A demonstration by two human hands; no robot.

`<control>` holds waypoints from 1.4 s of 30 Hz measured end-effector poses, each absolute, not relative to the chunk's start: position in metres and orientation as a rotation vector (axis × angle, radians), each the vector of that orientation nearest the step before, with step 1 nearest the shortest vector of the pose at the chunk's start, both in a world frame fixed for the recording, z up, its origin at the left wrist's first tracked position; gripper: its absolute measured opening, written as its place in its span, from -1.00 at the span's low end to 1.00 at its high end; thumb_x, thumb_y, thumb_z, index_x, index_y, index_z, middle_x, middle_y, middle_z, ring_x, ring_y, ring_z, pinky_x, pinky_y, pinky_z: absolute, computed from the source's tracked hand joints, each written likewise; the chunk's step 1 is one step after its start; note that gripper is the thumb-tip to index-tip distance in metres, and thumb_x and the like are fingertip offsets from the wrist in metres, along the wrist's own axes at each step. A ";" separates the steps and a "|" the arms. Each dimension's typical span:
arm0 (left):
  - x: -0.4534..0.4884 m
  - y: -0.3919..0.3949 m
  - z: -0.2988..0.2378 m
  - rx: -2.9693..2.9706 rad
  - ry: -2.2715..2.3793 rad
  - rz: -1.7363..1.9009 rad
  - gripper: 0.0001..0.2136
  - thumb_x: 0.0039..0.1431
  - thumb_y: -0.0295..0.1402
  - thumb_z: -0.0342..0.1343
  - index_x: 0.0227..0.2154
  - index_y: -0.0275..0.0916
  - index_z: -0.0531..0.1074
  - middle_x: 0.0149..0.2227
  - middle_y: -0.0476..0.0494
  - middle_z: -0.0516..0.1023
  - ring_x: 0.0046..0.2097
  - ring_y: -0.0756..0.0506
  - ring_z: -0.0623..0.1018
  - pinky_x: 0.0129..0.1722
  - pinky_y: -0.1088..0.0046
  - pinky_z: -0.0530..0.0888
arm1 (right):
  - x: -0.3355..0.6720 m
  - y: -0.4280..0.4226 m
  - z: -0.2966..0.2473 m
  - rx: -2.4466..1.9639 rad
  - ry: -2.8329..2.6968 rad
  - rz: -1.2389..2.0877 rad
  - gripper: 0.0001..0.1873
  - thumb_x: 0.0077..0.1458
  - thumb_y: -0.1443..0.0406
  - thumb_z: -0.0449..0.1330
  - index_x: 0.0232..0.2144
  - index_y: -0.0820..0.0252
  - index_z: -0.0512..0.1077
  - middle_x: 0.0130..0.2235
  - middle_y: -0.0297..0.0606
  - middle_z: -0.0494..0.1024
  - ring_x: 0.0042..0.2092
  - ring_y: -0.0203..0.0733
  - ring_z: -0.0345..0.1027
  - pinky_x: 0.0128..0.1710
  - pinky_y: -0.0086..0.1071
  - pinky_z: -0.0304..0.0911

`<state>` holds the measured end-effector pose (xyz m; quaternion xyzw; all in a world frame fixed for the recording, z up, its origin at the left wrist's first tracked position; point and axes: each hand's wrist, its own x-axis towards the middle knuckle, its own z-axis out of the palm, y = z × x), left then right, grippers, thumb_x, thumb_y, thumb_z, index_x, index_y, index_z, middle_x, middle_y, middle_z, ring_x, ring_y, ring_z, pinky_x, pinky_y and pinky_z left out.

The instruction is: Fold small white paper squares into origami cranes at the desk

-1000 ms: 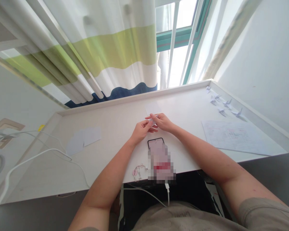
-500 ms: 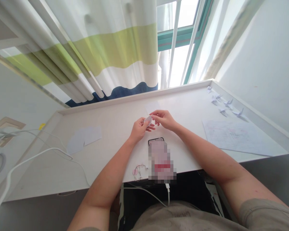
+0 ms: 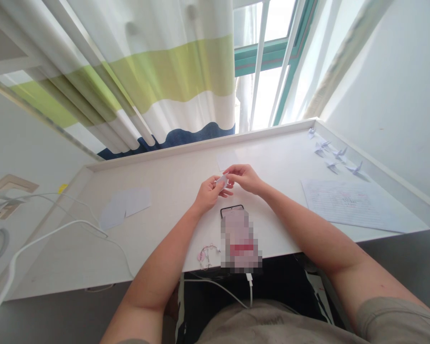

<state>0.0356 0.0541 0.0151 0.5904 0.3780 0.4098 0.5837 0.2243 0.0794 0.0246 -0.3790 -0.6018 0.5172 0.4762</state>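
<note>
A small folded piece of white paper (image 3: 222,180) is held over the middle of the desk, between my two hands. My left hand (image 3: 208,193) pinches its lower left part, with the thumb on top and the other fingers beneath. At the paper's upper right edge, the thumb and fingertips of my right hand (image 3: 245,177) are closed on it. Fingers hide part of the fold. Below the hands lies a phone (image 3: 232,208), its screen blurred out. Just beyond them a white paper sheet (image 3: 226,159) rests flat.
Several folded paper cranes (image 3: 339,154) stand at the right back. A written sheet (image 3: 347,203) lies at right, blank paper pieces (image 3: 138,202) at left. Beside the phone is a beaded strap (image 3: 205,255). A white cable (image 3: 57,228) crosses the left side; the desk (image 3: 172,174) has a raised rim.
The folded paper has turned slightly between my fingers. My right fingertips have closed in a little over its upper edge, while both forearms stay almost in place.
</note>
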 end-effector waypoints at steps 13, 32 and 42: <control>0.036 0.055 0.014 1.415 0.888 0.955 -0.51 0.20 0.11 0.30 -0.15 -0.27 0.46 -0.23 -0.24 0.72 -0.32 -0.15 0.73 -0.30 0.38 0.55 | 0.220 0.080 0.027 -1.059 -1.391 1.202 -0.86 -0.02 0.29 0.24 -0.43 0.24 0.58 -0.56 -0.30 0.55 -0.52 -0.26 0.44 -0.48 -0.38 0.39; 0.033 0.056 0.014 1.347 0.880 0.932 -0.55 0.19 0.03 0.34 -0.19 -0.29 0.46 -0.27 -0.31 0.75 -0.30 -0.19 0.74 -0.27 0.34 0.56 | 0.230 0.085 0.021 -0.928 -1.550 1.262 -0.42 0.11 -0.20 0.34 -0.50 0.19 0.48 -0.53 -0.29 0.54 -0.48 -0.28 0.42 -0.42 -0.36 0.39; 0.032 0.055 0.016 1.305 0.898 0.939 -0.58 0.17 -0.02 0.36 -0.21 -0.30 0.45 -0.27 -0.31 0.75 -0.30 -0.19 0.74 -0.26 0.34 0.56 | 0.236 0.086 0.024 -0.955 -1.488 1.324 -0.47 0.10 -0.15 0.37 -0.45 0.22 0.53 -0.50 -0.30 0.55 -0.50 -0.32 0.41 -0.44 -0.39 0.34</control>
